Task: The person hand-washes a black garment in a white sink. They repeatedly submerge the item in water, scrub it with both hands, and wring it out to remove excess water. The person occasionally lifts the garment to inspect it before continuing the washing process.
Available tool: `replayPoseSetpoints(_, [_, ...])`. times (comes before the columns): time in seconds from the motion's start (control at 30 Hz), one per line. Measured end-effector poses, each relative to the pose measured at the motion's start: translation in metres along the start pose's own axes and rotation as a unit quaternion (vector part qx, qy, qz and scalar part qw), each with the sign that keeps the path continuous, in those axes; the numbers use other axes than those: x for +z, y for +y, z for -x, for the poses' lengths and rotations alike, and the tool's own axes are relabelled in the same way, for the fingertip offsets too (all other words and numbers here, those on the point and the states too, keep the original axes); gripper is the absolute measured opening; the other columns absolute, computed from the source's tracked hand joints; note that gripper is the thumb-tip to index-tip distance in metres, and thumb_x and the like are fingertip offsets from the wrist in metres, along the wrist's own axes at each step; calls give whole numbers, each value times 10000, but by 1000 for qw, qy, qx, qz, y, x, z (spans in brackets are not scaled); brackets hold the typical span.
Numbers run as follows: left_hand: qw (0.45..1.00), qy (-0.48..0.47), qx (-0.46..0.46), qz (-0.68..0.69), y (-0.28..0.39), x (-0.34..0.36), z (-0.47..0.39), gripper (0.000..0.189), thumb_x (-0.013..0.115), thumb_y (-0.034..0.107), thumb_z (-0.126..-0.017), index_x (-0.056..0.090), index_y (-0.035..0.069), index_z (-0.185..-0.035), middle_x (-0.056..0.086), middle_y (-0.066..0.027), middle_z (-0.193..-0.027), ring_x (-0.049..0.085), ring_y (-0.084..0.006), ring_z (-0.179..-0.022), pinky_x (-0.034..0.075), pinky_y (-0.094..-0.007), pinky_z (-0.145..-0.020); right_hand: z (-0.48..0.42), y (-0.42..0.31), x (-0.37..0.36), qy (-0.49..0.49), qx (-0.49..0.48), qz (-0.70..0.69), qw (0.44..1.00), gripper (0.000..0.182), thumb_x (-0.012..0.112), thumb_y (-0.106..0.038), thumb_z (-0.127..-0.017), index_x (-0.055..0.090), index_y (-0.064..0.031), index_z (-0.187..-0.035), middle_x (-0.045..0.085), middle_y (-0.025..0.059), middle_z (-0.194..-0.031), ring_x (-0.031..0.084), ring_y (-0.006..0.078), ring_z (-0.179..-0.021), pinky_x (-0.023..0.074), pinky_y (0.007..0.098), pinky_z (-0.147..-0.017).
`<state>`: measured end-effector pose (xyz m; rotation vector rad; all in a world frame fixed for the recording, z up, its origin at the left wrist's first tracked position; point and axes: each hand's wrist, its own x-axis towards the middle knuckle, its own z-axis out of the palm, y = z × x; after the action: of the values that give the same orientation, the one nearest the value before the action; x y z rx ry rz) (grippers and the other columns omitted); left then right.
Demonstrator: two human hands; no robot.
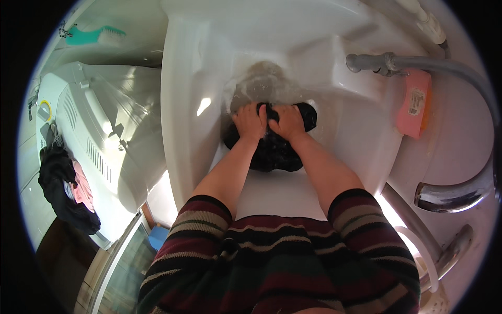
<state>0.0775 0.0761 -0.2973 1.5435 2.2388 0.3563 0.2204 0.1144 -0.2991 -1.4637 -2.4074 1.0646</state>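
Note:
A wet black cloth or garment [274,155] lies bunched in the bottom of a white basin [353,129], partly in greyish, cloudy water [262,84]. My left hand [251,121] presses on the upper left part of the cloth, its fingers curled over the dark fabric. Close beside it, my right hand [289,121] grips the fabric, and a fold of the cloth sticks out to its right. The thumbs nearly meet over the middle. Some fingertips are hidden by the cloth and water.
A grey hose [427,62] ends over the basin's right side, near a pink plastic holder [411,106]. Left of the basin stands a white appliance [94,137] with black and pink clothes [62,184] on it. A green brush [94,36] hangs at the upper left. Chrome pipes [451,198] are at the right.

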Motion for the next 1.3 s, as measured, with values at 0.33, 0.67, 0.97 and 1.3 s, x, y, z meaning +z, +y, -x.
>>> replayPoseSetpoints(0.33, [977, 61, 156, 128, 77, -63, 1, 316, 643, 370, -784, 614, 105, -953, 626, -74, -911, 538, -285, -949, 372, -403, -822, -13, 11, -90, 6, 268, -526, 807, 664, 513, -528, -848, 406, -114, -1355, 417, 183, -1343, 369, 294, -1263, 333, 358, -1013])
replayPoseSetpoints(0.67, [996, -51, 74, -16, -5, -31, 67, 490, 491, 469, -876, 484, 188, -1277, 340, -179, -1374, 233, -380, -1301, 184, -582, -1011, 101, -37, 6, -17, -32, 69, 997, 544, 579, -373, -753, 491, -154, -1243, 381, 112, -1354, 265, 361, -1299, 219, 581, -1004])
replayPoseSetpoints(0.97, [990, -126, -56, -35, -1, -2, -72, 433, 378, 489, -896, 607, 142, -1020, 657, -116, -941, 620, -332, -873, 447, -515, -742, -22, -2, -14, -27, 255, -256, 932, 462, 388, -415, -859, 593, -76, -1097, 623, 133, -1003, 541, 286, -960, 374, 356, -928])
replayPoseSetpoints(1.3, [975, -80, 143, 152, 52, -100, 58, 551, 585, 461, -824, 472, 132, -1251, 409, -177, -1261, 362, -370, -1167, 262, -488, -996, 59, -22, -38, 73, 187, -42, 979, 700, 622, -461, -792, 377, -150, -1369, 235, 164, -1462, 212, 396, -1339, 210, 587, -1037])
